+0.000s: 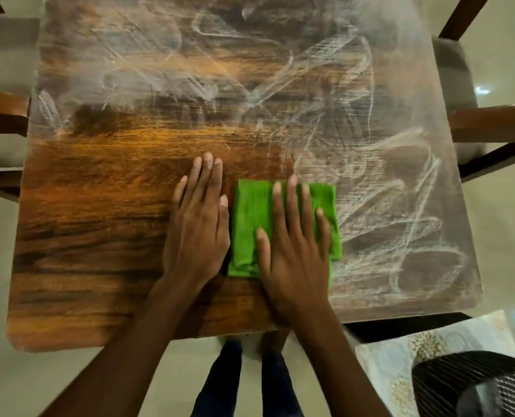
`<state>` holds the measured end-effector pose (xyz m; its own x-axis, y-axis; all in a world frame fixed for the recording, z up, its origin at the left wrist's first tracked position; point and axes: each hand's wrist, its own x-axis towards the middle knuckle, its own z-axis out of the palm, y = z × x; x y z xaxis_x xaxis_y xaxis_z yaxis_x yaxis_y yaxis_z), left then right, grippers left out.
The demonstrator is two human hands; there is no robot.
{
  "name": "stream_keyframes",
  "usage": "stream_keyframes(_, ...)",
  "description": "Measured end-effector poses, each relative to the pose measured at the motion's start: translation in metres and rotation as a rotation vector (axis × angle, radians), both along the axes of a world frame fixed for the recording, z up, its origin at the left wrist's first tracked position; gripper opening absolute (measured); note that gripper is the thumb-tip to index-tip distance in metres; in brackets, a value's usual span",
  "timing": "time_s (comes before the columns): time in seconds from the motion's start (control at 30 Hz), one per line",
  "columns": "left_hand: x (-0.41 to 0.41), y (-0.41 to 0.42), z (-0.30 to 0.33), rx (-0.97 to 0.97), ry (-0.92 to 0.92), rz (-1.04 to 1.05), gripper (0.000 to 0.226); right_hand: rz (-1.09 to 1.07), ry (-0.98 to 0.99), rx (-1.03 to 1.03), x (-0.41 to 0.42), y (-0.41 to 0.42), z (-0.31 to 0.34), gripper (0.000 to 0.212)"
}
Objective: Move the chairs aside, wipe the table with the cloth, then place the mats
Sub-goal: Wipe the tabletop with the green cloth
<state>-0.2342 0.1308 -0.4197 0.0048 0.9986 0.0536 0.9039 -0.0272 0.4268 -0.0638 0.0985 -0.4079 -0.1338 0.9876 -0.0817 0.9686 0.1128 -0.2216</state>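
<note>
Head view, nearest: we see patterned mats (400, 350) waiting low right, off the desk (99, 206), not yet placed.
Hands: our left hand (196, 227) lies flat, fingers together, on bare wood; our right hand (292, 245) presses spread on the cloth (250, 224).
Cloth: green, folded, ribbed weave, near the front edge.
Progress: near-left wood grain looks clean; we judge the wiping partly done.
Farther: chalky white smears cover right and far areas.
Chairs (491, 121): pulled aside.

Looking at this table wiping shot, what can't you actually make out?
- Head view: far edge of the table is cut off by the frame top.
- The green cloth is partly hidden under the right hand.
- The black mesh object, bottom right, is cut off and blurred.
- No mats identifiable.
</note>
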Motion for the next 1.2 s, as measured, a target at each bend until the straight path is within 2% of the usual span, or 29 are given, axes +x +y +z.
stream_keyframes(0.1,0.007,-0.001,0.002,-0.019,0.140,-0.035,0.063,-0.115,0.036,-0.003,-0.003,0.079,-0.003,0.074)
stream_keyframes(0.2,0.009,-0.001,0.006,-0.047,0.225,-0.032,0.065,-0.119,-0.003,-0.016,-0.013,0.104,-0.004,0.075)
stream_keyframes(0.27,0.010,0.000,0.008,-0.052,0.262,-0.036,0.066,-0.075,-0.022,0.005,-0.008,0.083,-0.001,0.074)
stream_keyframes(0.47,0.012,0.000,0.014,-0.091,0.274,-0.036,0.067,-0.014,-0.045,-0.075,0.023,-0.053,0.013,0.074)
stream_keyframes(0.6,0.014,0.002,0.012,-0.096,0.283,-0.042,0.069,-0.003,-0.051,-0.105,0.032,-0.069,0.011,0.076)
stream_keyframes(0.7,0.014,0.001,0.009,-0.098,0.297,-0.048,0.070,-0.021,-0.040,-0.059,0.028,-0.028,0.008,0.075)
stream_keyframes(0.9,0.016,0.003,0.012,-0.116,0.327,-0.040,0.070,-0.022,0.027,0.011,0.020,0.122,-0.003,0.072)
stream_keyframes(0.97,0.017,0.003,0.013,-0.113,0.324,-0.037,0.070,-0.016,0.032,0.016,0.019,0.138,-0.005,0.072)
stream_keyframes(1.07,0.017,0.002,0.013,-0.107,0.313,-0.038,0.070,0.010,0.028,0.020,0.025,0.107,-0.001,0.070)
stream_keyframes(1.2,0.017,0.003,0.011,-0.104,0.307,-0.027,0.070,0.047,-0.014,-0.037,0.045,0.016,0.005,0.071)
